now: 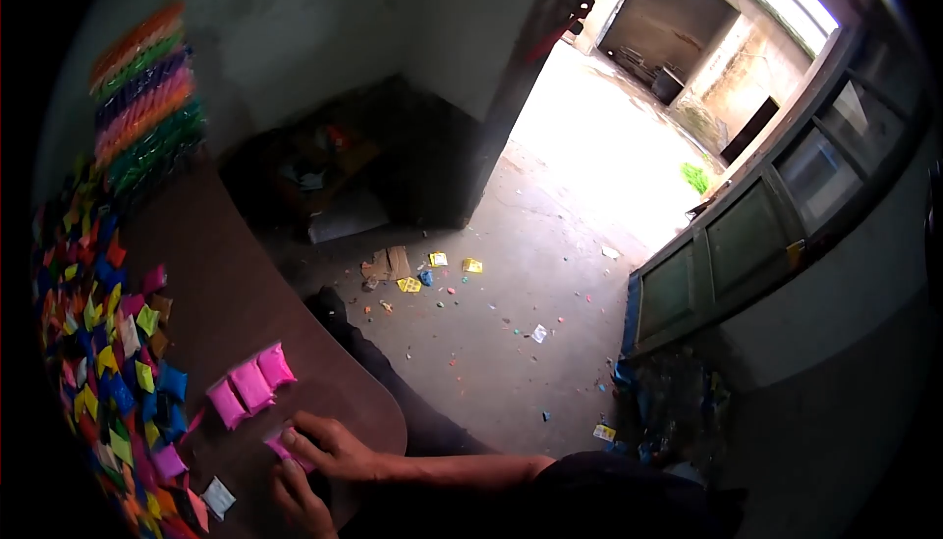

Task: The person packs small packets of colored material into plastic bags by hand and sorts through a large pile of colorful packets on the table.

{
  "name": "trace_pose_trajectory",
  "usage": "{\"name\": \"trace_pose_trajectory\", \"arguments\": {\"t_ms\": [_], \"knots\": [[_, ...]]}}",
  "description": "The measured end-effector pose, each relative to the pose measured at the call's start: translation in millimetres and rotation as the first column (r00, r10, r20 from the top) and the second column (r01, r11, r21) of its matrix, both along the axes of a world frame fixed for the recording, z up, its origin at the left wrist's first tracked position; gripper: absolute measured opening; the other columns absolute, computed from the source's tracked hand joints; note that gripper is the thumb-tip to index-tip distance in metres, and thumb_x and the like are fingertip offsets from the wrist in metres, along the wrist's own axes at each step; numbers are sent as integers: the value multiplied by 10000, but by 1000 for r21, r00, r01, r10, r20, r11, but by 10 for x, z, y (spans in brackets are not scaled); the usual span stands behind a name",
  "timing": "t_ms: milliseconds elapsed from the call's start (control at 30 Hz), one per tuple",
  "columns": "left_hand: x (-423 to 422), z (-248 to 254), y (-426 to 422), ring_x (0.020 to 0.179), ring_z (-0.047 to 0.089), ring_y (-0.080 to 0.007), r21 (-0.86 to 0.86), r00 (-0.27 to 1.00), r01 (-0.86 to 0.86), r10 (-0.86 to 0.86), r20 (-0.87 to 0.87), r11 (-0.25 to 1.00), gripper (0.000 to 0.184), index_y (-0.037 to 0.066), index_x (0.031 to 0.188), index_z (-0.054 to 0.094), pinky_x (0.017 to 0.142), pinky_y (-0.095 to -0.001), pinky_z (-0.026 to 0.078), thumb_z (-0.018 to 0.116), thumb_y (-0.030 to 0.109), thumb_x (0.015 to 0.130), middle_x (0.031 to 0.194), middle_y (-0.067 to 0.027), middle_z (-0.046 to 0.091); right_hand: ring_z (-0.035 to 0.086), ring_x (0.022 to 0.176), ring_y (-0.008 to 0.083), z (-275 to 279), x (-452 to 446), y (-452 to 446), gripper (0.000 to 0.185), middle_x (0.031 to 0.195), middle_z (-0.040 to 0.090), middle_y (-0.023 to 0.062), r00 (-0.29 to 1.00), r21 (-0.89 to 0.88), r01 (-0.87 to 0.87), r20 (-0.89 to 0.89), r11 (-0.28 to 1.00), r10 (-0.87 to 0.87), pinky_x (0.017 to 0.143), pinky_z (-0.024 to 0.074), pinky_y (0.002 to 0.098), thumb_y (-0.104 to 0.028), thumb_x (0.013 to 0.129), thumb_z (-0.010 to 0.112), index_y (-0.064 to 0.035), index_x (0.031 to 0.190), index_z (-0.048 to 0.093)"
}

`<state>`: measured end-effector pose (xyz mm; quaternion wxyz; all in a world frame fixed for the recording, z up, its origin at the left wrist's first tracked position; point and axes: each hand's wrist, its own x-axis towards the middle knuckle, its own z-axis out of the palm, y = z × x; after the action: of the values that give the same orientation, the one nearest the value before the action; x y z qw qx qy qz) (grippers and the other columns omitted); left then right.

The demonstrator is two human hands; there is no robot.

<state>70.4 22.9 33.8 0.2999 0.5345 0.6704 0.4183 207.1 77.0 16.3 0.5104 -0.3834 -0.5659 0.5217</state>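
Note:
A small pink packet (283, 448) lies at the table edge nearest me, partly covered by my fingers. My right hand (336, 449) reaches in from the right, its thumb and fingers closed on the packet. Just below, my left hand (303, 505) has its bent fingertips against the packet's lower side; its palm is hidden. Beyond the hands, three pink packets (250, 385) sit side by side in a row on the brown table (211, 264).
A large heap of multicoloured packets (118, 392) covers the table's left side. Stacked rows of coloured packets (147, 107) stand at the far end. Scraps and yellow wrappers (410, 285) litter the floor (511, 362). A door (727, 244) stands open at right.

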Motion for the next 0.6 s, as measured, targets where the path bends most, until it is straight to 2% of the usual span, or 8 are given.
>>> {"name": "trace_pose_trajectory", "arguments": {"t_ms": [33, 167, 300, 367, 467, 533, 567, 600], "knots": [[-26, 5, -1, 914, 704, -335, 54, 989, 63, -55, -134, 997, 429, -25, 1151, 722, 797, -414, 547, 542, 357, 1075, 996, -211, 742, 578, 709, 239, -11, -8, -5, 288, 774, 562, 158, 1000, -5, -15, 20, 1000, 15, 640, 441, 388, -279, 1082, 530, -7, 990, 559], [12, -32, 0, 888, 711, -334, 63, 996, -22, 27, -82, 998, 422, -21, 1123, 733, 779, -414, 552, 543, 353, 1078, 966, -198, 747, 529, 713, 159, -63, -67, -3, 277, 785, 549, 112, 999, 61, -34, 28, 998, 32, 640, 428, 337, -277, 1085, 538, -6, 1040, 575], [119, 200, 11, 879, 713, -324, 47, 995, -23, 28, -99, 999, 438, -17, 1109, 738, 772, -416, 552, 546, 375, 1078, 948, -197, 747, 516, 729, 134, -68, -44, 0, 268, 794, 547, 96, 999, 56, -48, 10, 997, 48, 642, 426, 326, -268, 1083, 546, -6, 1037, 576], [103, 223, 1, 880, 715, -320, 61, 995, -14, 20, -94, 998, 444, -14, 1114, 739, 777, -416, 552, 546, 384, 1077, 948, -198, 749, 569, 751, 175, -34, -46, -7, 274, 807, 569, 128, 996, -35, -43, -78, 998, 40, 648, 443, 379, -267, 1074, 557, -13, 970, 545], [19, -44, -1, 910, 723, -314, -57, 998, -41, 44, 46, 998, 457, 28, 1196, 743, 819, -397, 562, 560, 426, 1064, 1013, -185, 766, 552, 777, 134, -131, -37, 23, 256, 818, 562, 109, 986, -22, -144, -88, 989, 141, 649, 444, 359, -254, 1070, 567, -11, 991, 554], [7, -265, -13, 1116, 641, -254, -93, 921, -234, 251, 298, 968, 453, -85, 1286, 611, 948, -340, 498, 516, 316, 1097, 1233, -201, 679, 554, 766, 137, -80, -33, 9, 253, 806, 555, 110, 984, 12, -150, -92, 989, 150, 646, 445, 355, -252, 1067, 570, -9, 997, 557], [-73, -381, -10, 1116, 641, -254, -94, 921, -236, 254, 296, 967, 453, -85, 1286, 611, 948, -340, 498, 516, 316, 1097, 1233, -201, 679, 555, 754, 140, -36, -19, 6, 250, 795, 548, 112, 983, 47, -154, -92, 987, 158, 642, 446, 351, -251, 1063, 574, -8, 1004, 559], [-187, -501, 3, 1104, 643, -252, -32, 935, -129, 133, 329, 991, 449, -80, 1293, 607, 941, -341, 500, 510, 313, 1099, 1232, -203, 678, 555, 754, 140, -12, -7, 4, 250, 795, 548, 112, 983, 46, -157, -94, 987, 160, 642, 446, 351, -251, 1063, 574, -8, 1004, 559]]}}
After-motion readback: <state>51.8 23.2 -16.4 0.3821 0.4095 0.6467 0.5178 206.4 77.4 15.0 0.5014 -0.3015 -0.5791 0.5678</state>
